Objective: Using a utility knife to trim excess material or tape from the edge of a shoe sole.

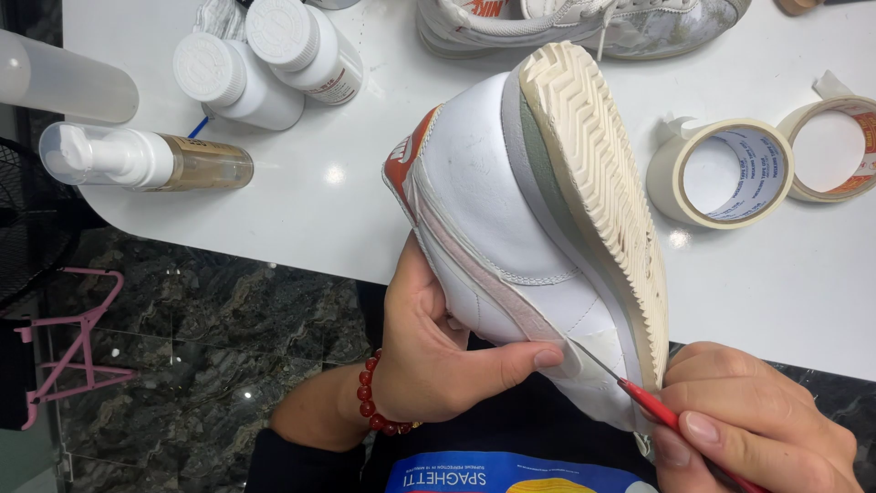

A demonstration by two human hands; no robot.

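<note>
A white leather sneaker with a pale pink stripe, an orange-red heel patch and a cream ridged sole is tipped on its side over the table's front edge. My left hand, with a red bead bracelet on the wrist, grips the shoe from below, thumb pressed on the upper near the toe. My right hand at the lower right holds a thin red-handled tool. Its fine metal tip touches a strip of masking tape on the upper, beside the sole edge.
On the white table lie two rolls of masking tape at the right, a second sneaker at the back, two white capped bottles, a foam pump bottle and a clear tube. A pink stand sits on the dark marble floor at left.
</note>
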